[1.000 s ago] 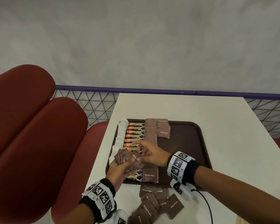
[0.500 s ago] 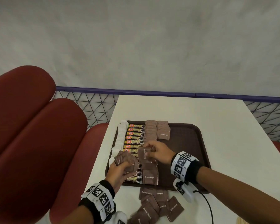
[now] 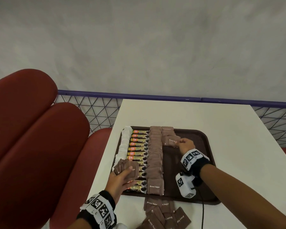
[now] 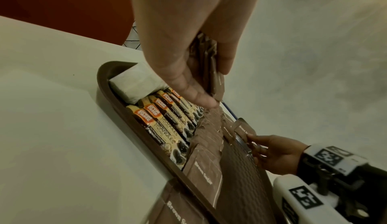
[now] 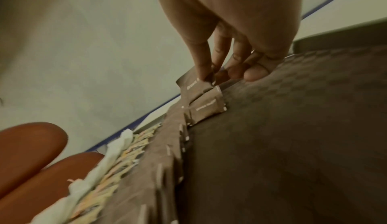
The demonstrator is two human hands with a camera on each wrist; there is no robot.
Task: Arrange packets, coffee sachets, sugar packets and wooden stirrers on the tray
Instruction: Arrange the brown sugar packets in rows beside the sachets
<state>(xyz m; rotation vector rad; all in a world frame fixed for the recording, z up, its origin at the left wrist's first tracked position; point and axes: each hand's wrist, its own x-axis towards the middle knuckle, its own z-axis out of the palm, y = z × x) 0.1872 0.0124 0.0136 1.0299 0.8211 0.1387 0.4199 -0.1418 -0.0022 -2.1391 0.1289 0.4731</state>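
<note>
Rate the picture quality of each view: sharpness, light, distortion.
Head view: evenly lit and sharp, print on the coffee sachets readable, wide-angle bending at the edges. Left wrist view: dim, greenish, left hand looms soft, sachets crisp. Right wrist view: darkest; tray and near rows smeared, only the sugar packet by the right hand is fairly clear.

Left hand holding a fan of brown sugar packets over the tray

The left hand [image 4: 184,49] grips a stack of thin brown paper sugar packets [image 4: 209,65] above the dark brown plastic tray [image 4: 134,120] on the white counter [image 4: 52,111]. On the tray, folded white napkins [image 4: 134,85] lie at 11 o'clock, gold-and-black coffee sachets [image 4: 167,125] beside them, then a row of brown sugar packets [image 4: 209,143]. At 4 o'clock, the right hand [image 4: 276,153] pinches one brown sugar packet [image 4: 243,128].
</note>
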